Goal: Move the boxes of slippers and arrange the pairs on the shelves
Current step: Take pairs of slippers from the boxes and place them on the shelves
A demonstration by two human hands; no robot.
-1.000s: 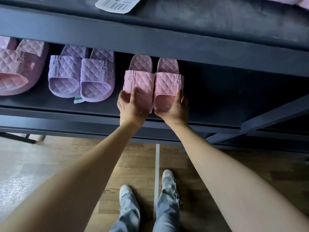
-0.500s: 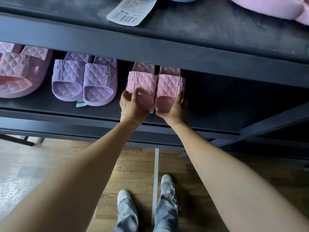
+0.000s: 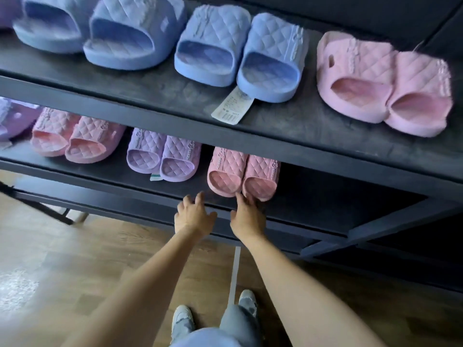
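Observation:
A small pink quilted pair of slippers (image 3: 242, 175) rests side by side on the lower shelf (image 3: 313, 204), toes toward me. My left hand (image 3: 194, 216) hovers just in front of the shelf edge, fingers spread, holding nothing. My right hand (image 3: 248, 216) is beside it, open, its fingertips at or just short of the toe of the right pink slipper. To the left on the same shelf stand a lilac pair (image 3: 162, 159) and another pink pair (image 3: 75, 136).
The upper shelf (image 3: 175, 93) carries two blue pairs (image 3: 240, 56), a large pink pair (image 3: 383, 83) and a white tag (image 3: 231, 108). Dark frame bars run along the shelf fronts. Wooden floor and my shoes (image 3: 183, 321) lie below.
Both hands have let go of the small pink pair and drawn back toward me. The view has tilted up, bringing the upper shelf into sight.

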